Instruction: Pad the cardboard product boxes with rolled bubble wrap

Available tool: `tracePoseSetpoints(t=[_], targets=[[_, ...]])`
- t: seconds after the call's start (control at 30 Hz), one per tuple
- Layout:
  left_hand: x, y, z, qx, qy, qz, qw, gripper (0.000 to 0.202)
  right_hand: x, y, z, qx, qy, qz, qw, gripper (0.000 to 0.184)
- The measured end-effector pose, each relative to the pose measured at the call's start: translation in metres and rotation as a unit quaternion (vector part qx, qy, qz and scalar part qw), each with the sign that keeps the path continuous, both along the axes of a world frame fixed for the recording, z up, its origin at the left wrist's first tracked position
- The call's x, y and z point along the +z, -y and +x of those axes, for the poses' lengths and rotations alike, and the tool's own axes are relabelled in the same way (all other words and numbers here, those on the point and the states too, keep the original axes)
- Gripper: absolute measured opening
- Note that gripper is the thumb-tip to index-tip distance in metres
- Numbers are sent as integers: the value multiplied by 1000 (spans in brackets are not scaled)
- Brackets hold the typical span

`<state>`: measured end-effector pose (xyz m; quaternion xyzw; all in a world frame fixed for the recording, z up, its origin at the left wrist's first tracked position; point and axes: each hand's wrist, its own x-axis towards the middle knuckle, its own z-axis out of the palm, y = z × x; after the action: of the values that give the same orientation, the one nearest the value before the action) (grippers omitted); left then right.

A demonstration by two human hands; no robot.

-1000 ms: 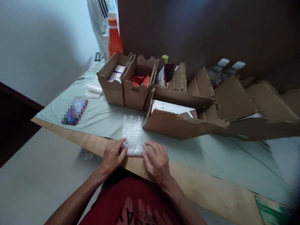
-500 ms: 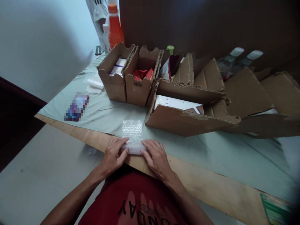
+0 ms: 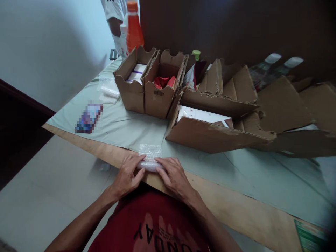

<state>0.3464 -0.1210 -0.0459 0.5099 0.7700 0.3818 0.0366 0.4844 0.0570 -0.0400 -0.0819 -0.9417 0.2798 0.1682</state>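
A roll of bubble wrap (image 3: 150,166) lies at the table's near edge, its loose flap spread flat away from me on the cloth. My left hand (image 3: 129,171) grips the roll's left end, thumb on the near side and fingers over the top. At the right end, my right hand (image 3: 172,172) holds it the same way. Whether anything is inside the roll cannot be made out.
Beyond my hands stand open cardboard boxes (image 3: 210,138) holding small packages. A phone-like item (image 3: 89,117), pixelated, and folded bubble wrap (image 3: 109,91) lie to the left. An orange bottle (image 3: 134,31) and clear bottles (image 3: 270,64) stand behind. A person (image 3: 115,21) is at the back.
The flat flap of bubble wrap has become shorter as my hands rolled it up, fingers reaching slightly further over the roll. The whole view has shifted a little.
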Motion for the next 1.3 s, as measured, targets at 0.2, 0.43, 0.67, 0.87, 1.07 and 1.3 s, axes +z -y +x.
tracePoseSetpoints(t=[0.2,0.43,0.67,0.87,1.07,1.3], targets=[[-13,-26,-22,97,-69,-44,992,33,1,7,-4,-19,4,119,993,34],[-4,-3,-3,198,161,63,965,42,-3,1,-27,-57,4,-17,998,29],[6,1,20,136,547,67,823,62,21,18,11,-58,29,-291,954,22],[-1,-23,31,58,599,65,796,42,15,11,54,-82,3,-494,865,44],[19,-56,35,-80,543,57,834,36,52,-24,88,-126,2,-474,872,36],[30,-122,-2,21,275,202,940,61,158,-122,112,-342,-107,15,934,31]])
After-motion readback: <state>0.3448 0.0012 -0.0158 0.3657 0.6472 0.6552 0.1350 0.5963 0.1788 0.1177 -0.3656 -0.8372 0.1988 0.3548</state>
